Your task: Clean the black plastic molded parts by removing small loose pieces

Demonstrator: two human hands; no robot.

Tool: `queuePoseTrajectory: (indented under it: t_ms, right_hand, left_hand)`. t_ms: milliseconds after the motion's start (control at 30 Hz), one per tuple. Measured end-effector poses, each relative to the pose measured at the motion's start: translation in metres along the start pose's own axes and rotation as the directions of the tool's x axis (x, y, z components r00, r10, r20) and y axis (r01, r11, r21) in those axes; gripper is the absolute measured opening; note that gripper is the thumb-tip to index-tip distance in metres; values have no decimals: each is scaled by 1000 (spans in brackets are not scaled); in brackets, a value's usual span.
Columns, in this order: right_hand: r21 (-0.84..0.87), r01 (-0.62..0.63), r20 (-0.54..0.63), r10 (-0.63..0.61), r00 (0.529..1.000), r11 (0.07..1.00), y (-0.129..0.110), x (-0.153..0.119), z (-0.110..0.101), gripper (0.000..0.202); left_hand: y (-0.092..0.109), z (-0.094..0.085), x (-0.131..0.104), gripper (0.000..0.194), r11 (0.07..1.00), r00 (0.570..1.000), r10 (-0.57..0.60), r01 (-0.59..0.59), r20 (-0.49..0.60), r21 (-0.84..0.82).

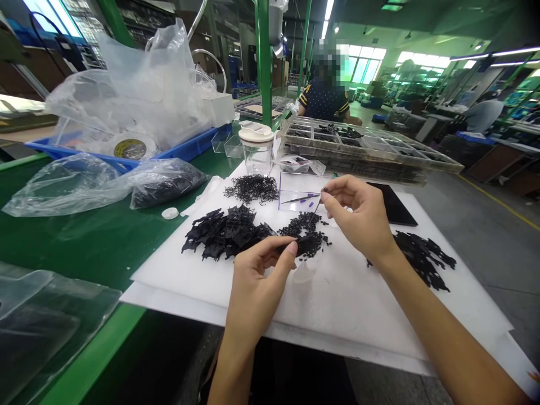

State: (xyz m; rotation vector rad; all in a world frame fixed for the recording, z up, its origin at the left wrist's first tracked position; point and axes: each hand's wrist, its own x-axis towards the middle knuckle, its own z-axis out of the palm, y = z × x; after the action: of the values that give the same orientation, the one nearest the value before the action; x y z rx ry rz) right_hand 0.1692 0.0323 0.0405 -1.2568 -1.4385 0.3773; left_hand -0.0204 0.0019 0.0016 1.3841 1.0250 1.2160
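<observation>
My left hand [264, 275] is closed in a pinch on a black plastic part [300, 246], low over the white board [329, 315]. My right hand [360, 216] pinches a thin dark pointed tool [317, 207] that angles down toward a pile of tiny black pieces [301, 224]. Left of that pile is a heap of flat black plastic parts [228, 230]. Behind it lie thin black wiry pieces [252, 188]. A clear plate [289, 202] with purple bits is just beyond my right fingertips. More black parts [422, 256] lie under and beyond my right forearm.
A lidded clear cup [256, 149] and stacked compartment trays [371, 143] stand at the back. A black flat slab [394, 203] lies at right. On the left, a blue tray [164, 154] holds plastic bags, near a bag of black parts [166, 183]. A person [324, 95] sits beyond the trays.
</observation>
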Motion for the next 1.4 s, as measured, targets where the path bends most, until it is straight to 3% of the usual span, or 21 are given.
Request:
queuePoseTrajectory:
  t_ms: [1400]
  right_hand:
    - [-31,38,50,-37,998,999,2,-2,2,5]
  left_hand:
    - [1,1,-1,17,1000,1000,18,-18,-17,12]
